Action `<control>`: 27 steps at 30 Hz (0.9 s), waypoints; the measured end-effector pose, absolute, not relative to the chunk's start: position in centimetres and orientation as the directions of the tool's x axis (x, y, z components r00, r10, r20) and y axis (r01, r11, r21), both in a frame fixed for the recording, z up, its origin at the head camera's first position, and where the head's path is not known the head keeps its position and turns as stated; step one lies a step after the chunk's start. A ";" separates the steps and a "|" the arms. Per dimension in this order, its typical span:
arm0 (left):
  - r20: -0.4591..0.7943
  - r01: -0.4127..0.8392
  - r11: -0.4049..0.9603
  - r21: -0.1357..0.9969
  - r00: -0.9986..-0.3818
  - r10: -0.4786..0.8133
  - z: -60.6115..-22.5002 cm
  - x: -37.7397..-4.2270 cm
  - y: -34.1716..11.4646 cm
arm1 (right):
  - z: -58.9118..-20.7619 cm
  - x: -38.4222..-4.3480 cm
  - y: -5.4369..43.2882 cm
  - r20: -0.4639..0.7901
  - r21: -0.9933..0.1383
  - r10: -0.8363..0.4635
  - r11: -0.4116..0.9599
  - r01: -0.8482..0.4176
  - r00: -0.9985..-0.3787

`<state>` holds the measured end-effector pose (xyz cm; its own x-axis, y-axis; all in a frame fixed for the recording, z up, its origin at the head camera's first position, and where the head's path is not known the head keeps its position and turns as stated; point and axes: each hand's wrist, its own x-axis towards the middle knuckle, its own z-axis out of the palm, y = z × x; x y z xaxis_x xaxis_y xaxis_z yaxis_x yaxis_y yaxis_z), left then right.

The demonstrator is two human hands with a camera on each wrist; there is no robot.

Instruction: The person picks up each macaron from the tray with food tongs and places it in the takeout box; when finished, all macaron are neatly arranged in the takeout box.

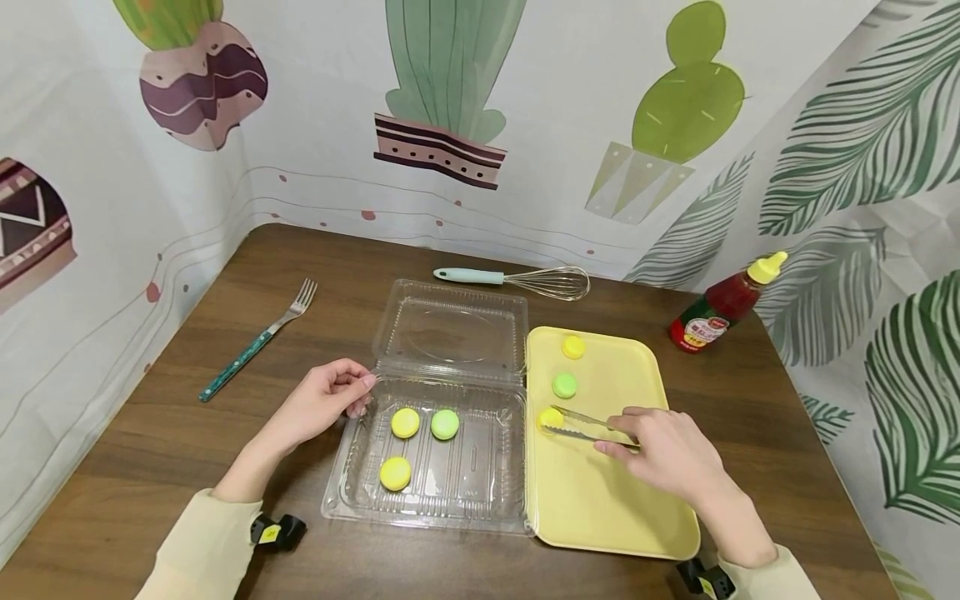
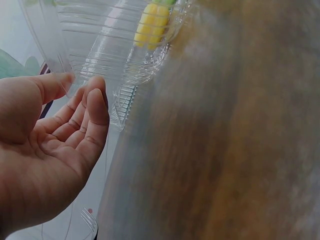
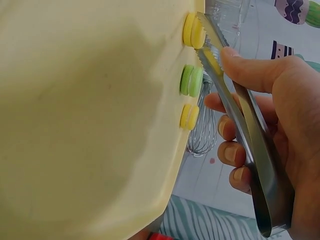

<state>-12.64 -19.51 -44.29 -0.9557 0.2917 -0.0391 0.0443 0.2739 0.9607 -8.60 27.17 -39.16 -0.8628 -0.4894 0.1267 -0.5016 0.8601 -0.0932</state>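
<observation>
The round, bright yellow macaron (image 1: 550, 418) lay on the pale yellow rectangular tray (image 1: 611, 508), close to its left edge, between the toothed tips of the silver metal tongs (image 3: 265, 165). Whether both tips pressed on it, I could not tell. In my judgement it was light and rather fragile, with a smooth shell that could slip or crack under a strong squeeze; a gentle hold on two opposite sides, at the middle of its rim, seemed the safest.

The right hand (image 1: 667, 446) gripped the tongs between thumb and fingers, with their arms slightly apart. Farther along the same edge lay a round green macaron (image 1: 565, 385) and a smaller-looking yellow macaron (image 1: 573, 347).

Just beside the tray, on its left, the clear plastic hinged container (image 1: 498, 467) had its lid laid back; inside were two yellow macarons (image 1: 394, 473) and a light green macaron (image 1: 445, 424). The left hand (image 1: 318, 400), its fingers curled, lightly pinched the container near its left side.

Beyond were a pale-blue-handled wire whisk (image 1: 472, 276), a green-handled metal fork (image 1: 251, 354) and a red bottle with yellow cap (image 1: 723, 308).
</observation>
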 end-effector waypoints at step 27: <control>-0.037 0.043 0.262 0.964 -0.955 0.294 -44.1 -12.5 -19.6 | -37.3 -8.7 27.4 0.114 -0.089 -0.489 0.862 -0.500 -0.865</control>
<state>-12.51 -19.57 -44.08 -0.9550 0.2943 -0.0373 0.0432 0.2624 0.9640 -8.70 27.36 -37.33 -0.8646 -0.4893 0.1144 -0.4995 0.8617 -0.0894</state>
